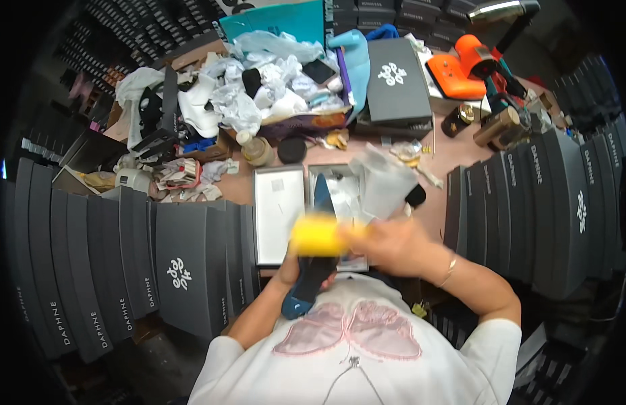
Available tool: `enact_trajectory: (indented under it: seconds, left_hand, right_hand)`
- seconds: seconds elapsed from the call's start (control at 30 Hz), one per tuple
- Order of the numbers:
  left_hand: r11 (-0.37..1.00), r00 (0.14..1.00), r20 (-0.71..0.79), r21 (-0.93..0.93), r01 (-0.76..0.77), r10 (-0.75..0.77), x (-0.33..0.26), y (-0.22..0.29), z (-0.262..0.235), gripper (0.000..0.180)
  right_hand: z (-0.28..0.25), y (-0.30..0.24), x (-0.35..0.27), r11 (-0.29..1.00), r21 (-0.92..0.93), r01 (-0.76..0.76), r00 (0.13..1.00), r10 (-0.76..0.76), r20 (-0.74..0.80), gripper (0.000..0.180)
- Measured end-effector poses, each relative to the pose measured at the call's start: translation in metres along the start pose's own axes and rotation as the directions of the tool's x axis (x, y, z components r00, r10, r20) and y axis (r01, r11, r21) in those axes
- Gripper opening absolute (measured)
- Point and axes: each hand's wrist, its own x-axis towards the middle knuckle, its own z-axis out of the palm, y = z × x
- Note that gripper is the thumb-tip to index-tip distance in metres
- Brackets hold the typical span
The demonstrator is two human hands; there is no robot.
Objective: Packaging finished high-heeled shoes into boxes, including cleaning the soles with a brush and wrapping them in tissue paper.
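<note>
A blue shoe (320, 196) with a dark sole lies slanted in front of my chest, sole facing up. My left hand (288, 270) is closed around it from the left, fingertips showing at its other side. My right hand (397, 246), smeared by motion, grips a bright yellow block-like tool (315, 234) over the middle of the sole. Its exact kind is too blurred to tell. Just beyond the shoe are an open white-lined box lid (279, 226) and a shoe box (318, 170) holding white wrapping. A translucent white plastic sheet (384, 182) lies partly over the box.
Rows of dark grey shoe boxes stand on the left (185, 263) and right (556, 202). Farther back are a carton heaped with crumpled white wrapping (242, 101), a closed grey box (397, 84), an orange device (461, 71), a glass bottle (256, 150) and dark jars (457, 121).
</note>
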Motion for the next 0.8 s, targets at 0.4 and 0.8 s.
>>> enact_trajectory:
  seconds: [0.4, 0.8]
  left_hand:
    - [0.79, 0.655, -0.479, 0.52, -0.325, 0.584, 0.013, 0.056, -0.089, 0.057]
    - [0.909, 0.919, -0.085, -0.14, -0.393, 0.384, 0.049, 0.019, -0.022, 0.05]
  right_hand:
    - [0.148, -0.075, -0.027, 0.663, 0.395, -0.637, 0.706, 0.295, 0.644, 0.049]
    - [0.065, -0.077, -0.017, -0.644, 0.582, -0.496, 0.762, 0.0, 0.648, 0.015]
